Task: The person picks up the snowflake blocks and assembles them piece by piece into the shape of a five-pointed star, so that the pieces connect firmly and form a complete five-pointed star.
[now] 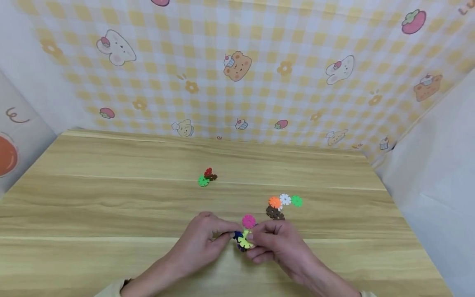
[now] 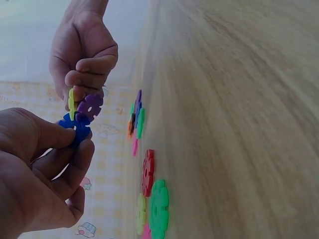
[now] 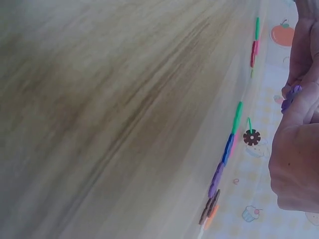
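Observation:
In front of me, just above the table, both hands hold a small joined cluster of notched plastic discs. My left hand (image 1: 205,239) pinches the blue disc (image 2: 75,130) between thumb and fingers. My right hand (image 1: 278,245) pinches the yellow disc (image 1: 245,240), which meets the blue one at an angle. A purple disc (image 2: 91,106) is joined beside them, under the right fingers. Just beyond the cluster lies a pink disc (image 1: 248,221) on the table. In the right wrist view the right hand (image 3: 294,169) covers most of the cluster.
Beyond my right hand lie orange (image 1: 274,202), white (image 1: 285,199), green (image 1: 297,201) and brown (image 1: 272,212) discs. Farther back stands a small group with a red disc (image 1: 208,172) and a green disc (image 1: 203,181). A checked cloth (image 1: 211,95) hangs behind the wooden table (image 1: 111,198).

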`<state>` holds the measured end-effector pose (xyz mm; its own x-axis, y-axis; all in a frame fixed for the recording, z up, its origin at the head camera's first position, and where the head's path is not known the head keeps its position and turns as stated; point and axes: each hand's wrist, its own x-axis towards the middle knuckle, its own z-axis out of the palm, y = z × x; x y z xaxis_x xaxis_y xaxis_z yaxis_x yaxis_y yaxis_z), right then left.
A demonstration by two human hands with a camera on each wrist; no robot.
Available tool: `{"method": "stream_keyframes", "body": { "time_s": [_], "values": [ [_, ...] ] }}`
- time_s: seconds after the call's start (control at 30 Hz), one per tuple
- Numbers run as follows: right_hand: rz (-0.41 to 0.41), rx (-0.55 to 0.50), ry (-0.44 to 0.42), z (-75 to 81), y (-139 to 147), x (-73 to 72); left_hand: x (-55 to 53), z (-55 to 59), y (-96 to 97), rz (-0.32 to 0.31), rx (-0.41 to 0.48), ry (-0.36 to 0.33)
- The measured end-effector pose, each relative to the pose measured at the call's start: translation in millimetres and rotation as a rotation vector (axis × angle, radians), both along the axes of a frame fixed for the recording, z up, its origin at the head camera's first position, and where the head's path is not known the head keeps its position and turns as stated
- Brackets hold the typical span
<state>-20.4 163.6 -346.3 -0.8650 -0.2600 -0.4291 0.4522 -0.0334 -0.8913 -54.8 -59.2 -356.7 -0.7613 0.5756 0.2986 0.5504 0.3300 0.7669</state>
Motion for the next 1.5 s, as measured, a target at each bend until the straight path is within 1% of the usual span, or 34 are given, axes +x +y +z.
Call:
{"method": "stream_keyframes", "body": {
  "time_s": [0.17,0.23,0.33,0.4,0.47,0.53,0.67,0.73,0.77,0.83,0.9,1.03,1.1,1.2,1.27,1.33,1.4,1.5],
  "values": [
    [0.001,-0.009,-0.014,-1.5,-1,0.9,0.1,-0.1,-1.1,-0.011,0.007,-0.026],
    [-0.003,-0.011,-0.021,-2.3,-1,1.5,-0.9,0.4,-1.3,-0.034,0.020,-0.055],
    [-0.007,-0.020,-0.039,-4.6,-1,2.5,-3.0,2.5,-3.1,-0.053,0.027,-0.132],
    [-0.011,-0.020,-0.050,-6.7,2,3.3,-5.4,3.5,-4.8,-0.048,0.024,-0.194],
    [-0.014,-0.002,-0.049,-9.0,6,4.3,-9.4,3.2,-7.2,-0.005,-0.005,-0.241],
    [-0.007,0.035,-0.037,-11.2,13,5.9,-15.9,0.4,-9.1,0.055,-0.028,-0.269],
    [0.031,0.154,0.004,-14.8,32,11.6,-34.9,-9.8,-12.0,0.202,-0.059,-0.291],
    [0.057,0.214,0.024,-15.9,41,14.5,-44.5,-13.8,-14.5,0.253,-0.069,-0.302],
    [0.063,0.241,0.032,-16.5,45,15.7,-48.8,-15.0,-15.8,0.275,-0.079,-0.308],
    [0.073,0.284,0.042,-17.4,54,16.9,-56.7,-15.5,-18.5,0.303,-0.092,-0.343],
    [0.072,0.316,0.054,-19.0,62,16.4,-63.5,-15.1,-21.1,0.306,-0.108,-0.367],
    [0.033,0.384,0.078,-21.7,79,10.2,-74.3,-13.7,-24.1,0.293,-0.121,-0.416],
    [-0.011,0.440,0.093,-22.1,87,4.1,-77.9,-12.7,-25.6,0.283,-0.132,-0.420],
    [-0.109,0.516,0.100,-21.3,98,-8.1,-82.2,-11.7,-27.3,0.271,-0.154,-0.417],
    [-0.167,0.563,0.111,-21.2,104,-17.0,-84.3,-11.1,-27.7,0.273,-0.173,-0.421],
    [-0.203,0.590,0.130,-21.5,109,-25.1,-86.1,-10.9,-27.8,0.279,-0.184,-0.432],
    [-0.207,0.633,0.162,-22.3,112,-31.9,-87.8,-10.4,-27.9,0.287,-0.188,-0.444],
    [-0.170,0.729,0.234,-23.6,114,-39.5,-90.0,-10.8,-28.5,0.293,-0.179,-0.452]
  ]
}}
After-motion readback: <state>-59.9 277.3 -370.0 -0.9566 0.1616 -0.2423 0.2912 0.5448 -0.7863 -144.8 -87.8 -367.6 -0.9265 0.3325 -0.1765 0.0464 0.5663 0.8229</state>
